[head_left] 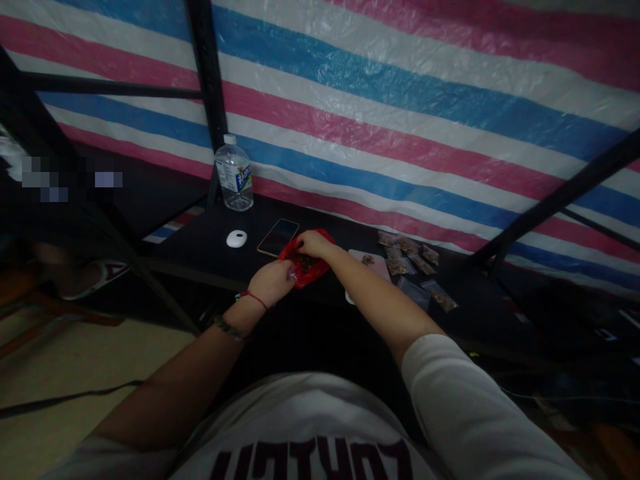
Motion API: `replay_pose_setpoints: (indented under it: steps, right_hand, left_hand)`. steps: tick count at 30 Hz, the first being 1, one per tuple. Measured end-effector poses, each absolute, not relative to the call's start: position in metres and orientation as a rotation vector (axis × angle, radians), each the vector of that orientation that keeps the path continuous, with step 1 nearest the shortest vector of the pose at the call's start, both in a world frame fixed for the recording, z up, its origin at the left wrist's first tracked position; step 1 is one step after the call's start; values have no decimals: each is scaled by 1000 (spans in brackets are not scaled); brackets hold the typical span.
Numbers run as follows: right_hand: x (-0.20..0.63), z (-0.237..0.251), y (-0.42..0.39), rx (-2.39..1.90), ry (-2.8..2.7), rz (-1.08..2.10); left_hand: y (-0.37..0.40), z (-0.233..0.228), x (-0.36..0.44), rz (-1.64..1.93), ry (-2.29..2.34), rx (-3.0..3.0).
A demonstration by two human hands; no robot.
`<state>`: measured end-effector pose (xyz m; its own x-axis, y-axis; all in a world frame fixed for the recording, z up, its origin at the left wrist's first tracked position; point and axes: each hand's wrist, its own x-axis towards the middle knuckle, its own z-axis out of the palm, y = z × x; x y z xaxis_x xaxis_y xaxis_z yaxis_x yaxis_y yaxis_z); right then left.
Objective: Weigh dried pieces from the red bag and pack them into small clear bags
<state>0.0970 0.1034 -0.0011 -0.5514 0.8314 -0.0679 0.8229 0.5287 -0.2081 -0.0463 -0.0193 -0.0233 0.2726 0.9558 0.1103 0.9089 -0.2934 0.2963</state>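
Observation:
A red plastic bag (315, 272) lies open on the black tabletop, with small brown pieces (303, 260) inside. My left hand (273, 283) is closed on the near left edge of this bag. From above, my right hand (316, 244) reaches into the bag's mouth, its fingers bent down at the brown pieces; what they pinch is too small to make out. Right of the bag, partly behind my right forearm, is a flat white board or scale (381, 268) bearing a little heap of brown pieces (369, 260). Several small clear packets (400, 265) of brown pieces lie beyond it.
A phone (279, 237) lies just left of the bag, near a white rounded object (237, 239). A clear plastic bottle (235, 175) stands by the black metal post (207, 80). Striped plastic sheeting (380, 113) hangs behind the table, and a slanted bar (560, 200) crosses at right.

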Motion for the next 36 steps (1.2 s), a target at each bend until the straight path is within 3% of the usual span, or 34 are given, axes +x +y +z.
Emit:
replay_pose_setpoints:
  steps: [36]
  right_hand:
    - [111,5,106,-1647,-2706,327]
  left_hand:
    - [-21,-21,-44,386,1735,2366]
